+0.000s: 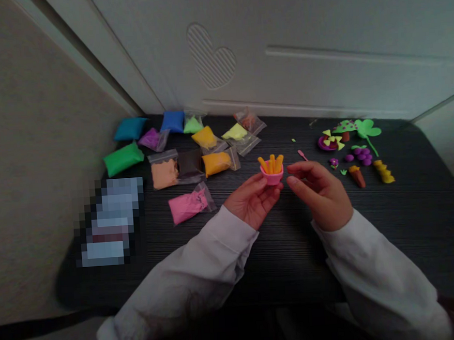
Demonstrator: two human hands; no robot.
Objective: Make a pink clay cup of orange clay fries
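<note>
My left hand (254, 201) grips a small pink clay cup (273, 177) between thumb and fingers, holding it upright above the table. Several orange-yellow clay sticks, like French fries (272, 164), stand up out of the cup. Just right of the cup, my right hand (322, 192) is apart from it, its thumb and forefinger spread with nothing seen between them. Beyond that hand lies a small pink clay tool (303, 156), partly hidden by the fingers.
Bags of coloured clay lie on the dark table (233, 263) at the left, a pink bag (188, 205) nearest my left arm. At the right are clay pieces: a purple bowl (328, 143), a green clover (367, 129), purple grapes (362, 155) and a brown cone (357, 176). A white panel (318, 24) stands behind.
</note>
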